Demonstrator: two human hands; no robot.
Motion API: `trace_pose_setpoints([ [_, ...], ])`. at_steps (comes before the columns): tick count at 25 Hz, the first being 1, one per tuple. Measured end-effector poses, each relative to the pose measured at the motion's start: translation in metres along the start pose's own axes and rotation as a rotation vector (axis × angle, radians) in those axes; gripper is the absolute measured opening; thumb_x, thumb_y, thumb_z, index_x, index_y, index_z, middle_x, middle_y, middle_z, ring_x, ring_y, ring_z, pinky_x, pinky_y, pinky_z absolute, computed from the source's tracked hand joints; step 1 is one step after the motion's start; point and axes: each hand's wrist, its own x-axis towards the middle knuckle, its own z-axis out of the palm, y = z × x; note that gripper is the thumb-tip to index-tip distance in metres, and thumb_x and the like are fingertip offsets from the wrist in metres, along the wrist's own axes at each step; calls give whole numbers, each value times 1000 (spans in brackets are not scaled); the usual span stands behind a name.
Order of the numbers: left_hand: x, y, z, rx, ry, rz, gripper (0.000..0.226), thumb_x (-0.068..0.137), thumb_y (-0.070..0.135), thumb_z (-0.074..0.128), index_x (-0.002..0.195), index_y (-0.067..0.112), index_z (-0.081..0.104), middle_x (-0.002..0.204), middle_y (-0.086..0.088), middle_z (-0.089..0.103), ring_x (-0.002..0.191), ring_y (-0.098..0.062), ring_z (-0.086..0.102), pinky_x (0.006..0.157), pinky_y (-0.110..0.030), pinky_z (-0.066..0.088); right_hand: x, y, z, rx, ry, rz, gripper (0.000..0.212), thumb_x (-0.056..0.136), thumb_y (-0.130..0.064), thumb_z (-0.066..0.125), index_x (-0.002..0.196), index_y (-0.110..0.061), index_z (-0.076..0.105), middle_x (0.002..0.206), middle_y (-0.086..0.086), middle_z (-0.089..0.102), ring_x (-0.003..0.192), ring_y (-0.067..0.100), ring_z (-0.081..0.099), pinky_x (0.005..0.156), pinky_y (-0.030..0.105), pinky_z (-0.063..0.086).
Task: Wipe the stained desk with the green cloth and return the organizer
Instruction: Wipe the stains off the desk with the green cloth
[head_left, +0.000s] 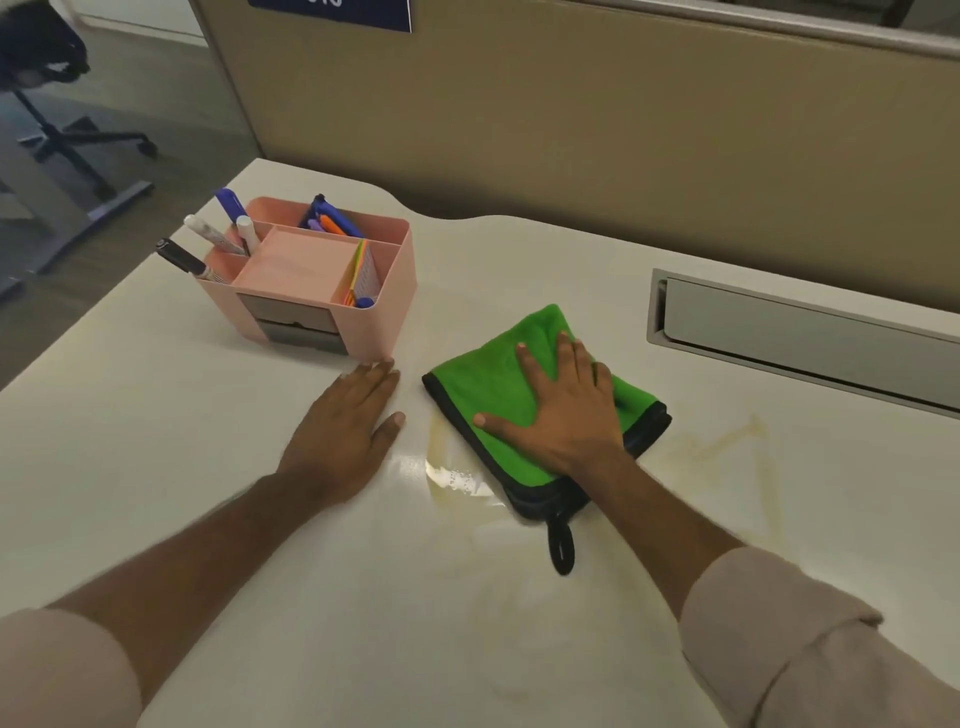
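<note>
Head view, looking down, close over desk (260, 519).

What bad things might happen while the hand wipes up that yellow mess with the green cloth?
1. The right hand presses the green cloth beside a wet puddle; a sweep could smear it wider instead of soaking it up.
2. The pink organizer stands close behind the left hand; a wide stroke might bump it and tip the markers leaning out.
3. The faint streaks to the right are easy to miss.
</note>
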Motion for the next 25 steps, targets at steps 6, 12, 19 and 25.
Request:
trace_pose_setpoints([
  [6, -6, -34, -1, 79, -127, 101, 69, 95, 57, 6, 153, 22, -6, 161, 11, -11, 146, -2, -16, 118, -23, -9, -7, 45, -7, -67, 36, 139, 104, 69, -97, 12, 154, -36, 11, 165, 10, 1, 151, 27, -2, 120, 52, 2],
  [12, -5, -38, 3, 30, -72, 72, 59, 100, 44, 9, 155, 22, 1, 163, 9, -3, 146, 0, -10, 119, -23, -6, 60, -13, -6, -34, -59, 247, 95, 69, -89, 20, 152, -44, 9, 164, 16, 4, 145, 49, 6, 112, 70, 4],
  [19, -6, -36, 1, 33, -10, 95, 56, 102, 35, 18, 155, 17, 13, 164, 2, 10, 151, -11, 4, 122, -31, 1, -7, -64, 15, -45, -6, 33, 99, 63, -100, 10, 149, -51, 9, 163, 12, 9, 148, 42, 2, 111, 69, -5],
  [25, -4, -37, 2, 28, -47, 66, 57, 101, 39, 11, 155, 21, 4, 165, 4, 1, 151, -11, -3, 123, -32, 1, -28, -22, 9, -110, 52, 207, 84, 77, -90, 12, 149, -46, 16, 162, 11, 12, 149, 39, -6, 109, 70, -9],
])
